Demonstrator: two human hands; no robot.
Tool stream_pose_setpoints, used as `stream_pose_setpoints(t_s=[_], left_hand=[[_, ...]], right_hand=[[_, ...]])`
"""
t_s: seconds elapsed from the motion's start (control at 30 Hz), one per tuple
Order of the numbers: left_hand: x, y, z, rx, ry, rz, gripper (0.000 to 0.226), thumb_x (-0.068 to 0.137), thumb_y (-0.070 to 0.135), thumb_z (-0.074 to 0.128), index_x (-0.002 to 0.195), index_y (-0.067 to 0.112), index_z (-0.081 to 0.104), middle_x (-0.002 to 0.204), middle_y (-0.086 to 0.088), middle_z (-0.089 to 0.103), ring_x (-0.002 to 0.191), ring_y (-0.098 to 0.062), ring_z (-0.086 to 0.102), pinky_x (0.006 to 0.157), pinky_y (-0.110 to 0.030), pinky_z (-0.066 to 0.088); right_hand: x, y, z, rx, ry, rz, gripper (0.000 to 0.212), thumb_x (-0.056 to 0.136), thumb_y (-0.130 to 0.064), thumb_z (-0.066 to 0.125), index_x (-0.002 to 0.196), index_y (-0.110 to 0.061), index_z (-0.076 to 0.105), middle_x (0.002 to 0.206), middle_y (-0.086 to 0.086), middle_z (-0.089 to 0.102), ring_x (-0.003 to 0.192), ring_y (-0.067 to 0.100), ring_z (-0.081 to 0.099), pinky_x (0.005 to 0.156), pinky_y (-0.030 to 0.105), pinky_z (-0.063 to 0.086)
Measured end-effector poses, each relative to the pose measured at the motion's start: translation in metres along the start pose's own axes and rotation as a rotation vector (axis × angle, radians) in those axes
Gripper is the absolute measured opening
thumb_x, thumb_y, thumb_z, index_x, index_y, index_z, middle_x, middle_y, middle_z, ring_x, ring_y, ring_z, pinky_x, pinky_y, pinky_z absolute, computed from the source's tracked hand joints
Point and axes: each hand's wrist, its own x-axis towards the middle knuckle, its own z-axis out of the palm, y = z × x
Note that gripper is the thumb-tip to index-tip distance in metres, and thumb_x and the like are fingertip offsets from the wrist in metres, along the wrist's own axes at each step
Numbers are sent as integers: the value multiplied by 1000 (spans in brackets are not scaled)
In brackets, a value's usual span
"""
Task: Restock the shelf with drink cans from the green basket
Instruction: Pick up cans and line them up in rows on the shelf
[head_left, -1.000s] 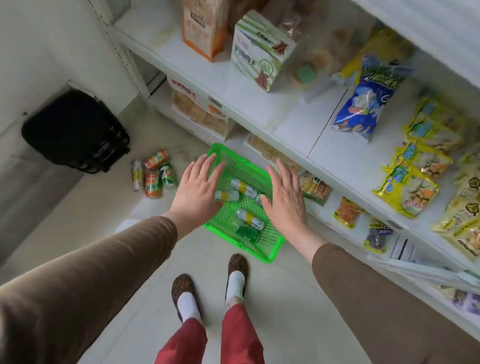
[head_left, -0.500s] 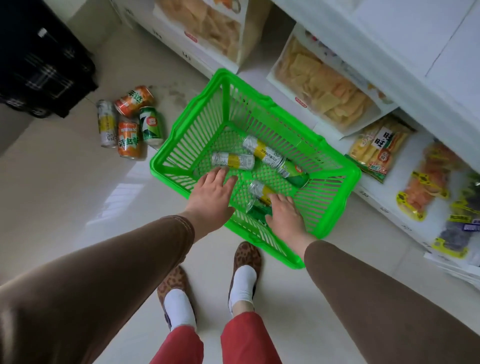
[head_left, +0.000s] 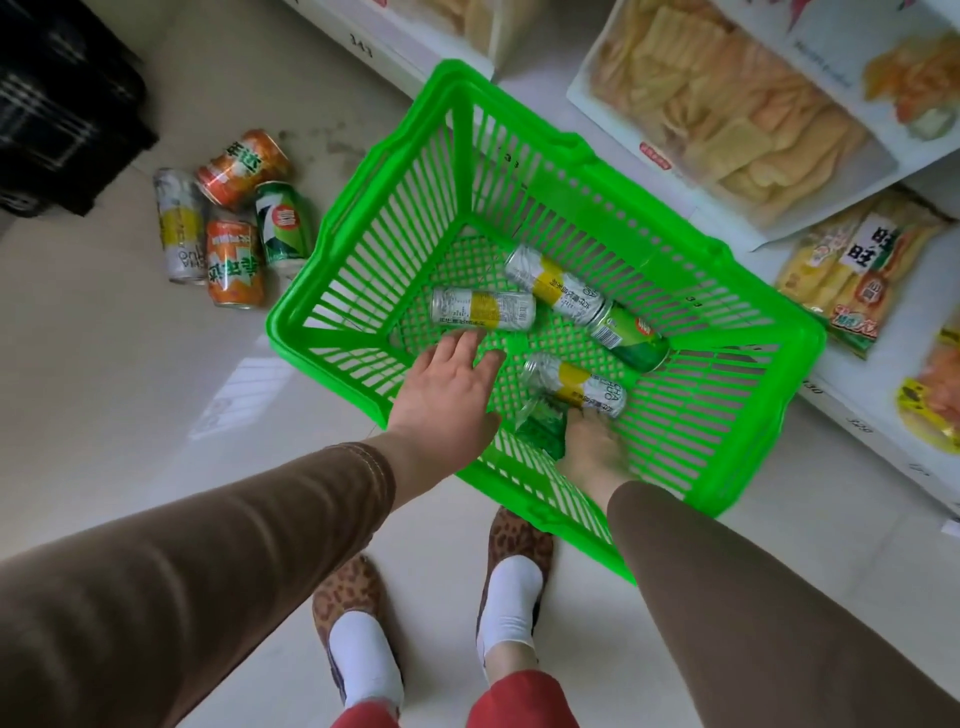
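The green basket (head_left: 291, 332) stands on the floor in front of the shelf. Inside lie three silver-and-yellow cans (head_left: 483, 316), (head_left: 553, 285), (head_left: 576, 384) and a green can (head_left: 631, 335). My left hand (head_left: 447, 395) is open, reaching in over the near-left wall, fingertips just short of the nearest silver can. My right hand (head_left: 592, 452) is down at the basket's near wall, fingers curled around another green can (head_left: 540, 431), which is tilted and blurred.
Several cans lie on the floor left of the basket: a silver one (head_left: 179, 223), two orange ones (head_left: 241, 166), a green one (head_left: 283, 223). A black bag (head_left: 57, 104) sits far left. The bottom shelf holds snack boxes (head_left: 727, 114) and packets (head_left: 862, 270). My feet (head_left: 511, 582) stand behind the basket.
I have bent down closer to the basket. My left hand has slid toward the nearest silver can; my right hand has closed on the green can at the near wall.
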Motion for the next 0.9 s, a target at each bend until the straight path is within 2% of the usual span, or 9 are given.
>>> stream_pose_setpoints(t_s=[0.07,0.13,0.27,0.4,0.5,0.63,0.7,0.8,0.9], left_hand=[[-3,-2,-7,-11,-3,-3,68,91,44,56,150,23,28,158,-7,16,144,-29,19,118,-44,19],[-12,0,-24,-29,-20,-21,68,90,43,56,150,23,28,158,-6,15,144,-28,18,117,-43,20],[-41,7,-81,-51,-30,-78,71,89,44,58,150,23,28,158,-8,16,145,-29,17,116,-43,22],[-86,17,-175,-86,5,-95,74,86,42,63,149,22,29,156,-9,22,144,-29,20,114,-43,26],[-128,27,-263,-89,45,-69,77,85,41,63,150,20,27,155,-10,23,142,-30,23,114,-43,28],[-188,45,-390,-90,189,-7,83,84,45,65,151,17,26,152,-11,29,139,-29,28,110,-42,31],[-215,55,-452,-86,273,35,85,83,46,66,151,15,26,151,-12,30,138,-30,30,111,-42,32],[-245,70,-536,-95,417,124,86,81,45,70,150,15,28,151,-11,32,138,-30,31,111,-43,33],[-260,85,-607,-97,535,207,87,80,47,71,150,17,29,150,-9,33,137,-29,32,107,-45,36]], right_hand=[[-6,1,-11,67,16,18,67,83,-30,78,137,-6,45,138,13,44,132,32,41,109,40,42],[-24,0,-32,186,56,32,74,77,-36,82,134,-7,46,136,13,43,128,34,46,102,40,46],[-82,-6,-96,364,183,-34,67,74,-32,85,125,-11,49,122,12,55,110,32,60,85,37,48],[-168,-22,-190,557,359,-116,71,69,-29,88,129,-15,53,123,8,59,108,29,60,83,33,44],[-247,-41,-272,646,486,-157,68,69,-33,86,126,-19,52,121,4,61,108,27,61,85,35,48],[-360,-59,-382,715,646,-156,63,65,-54,79,113,-35,42,107,-8,61,99,21,63,73,31,42],[-413,-64,-435,728,723,-183,65,61,-65,71,110,-36,40,106,-6,65,99,23,64,72,31,42],[-483,-65,-511,722,852,-231,63,57,-77,62,104,-40,40,95,-14,61,95,20,65,72,28,39],[-536,-62,-580,666,983,-266,60,59,-82,60,99,-40,44,82,-22,59,81,15,59,62,26,37]])
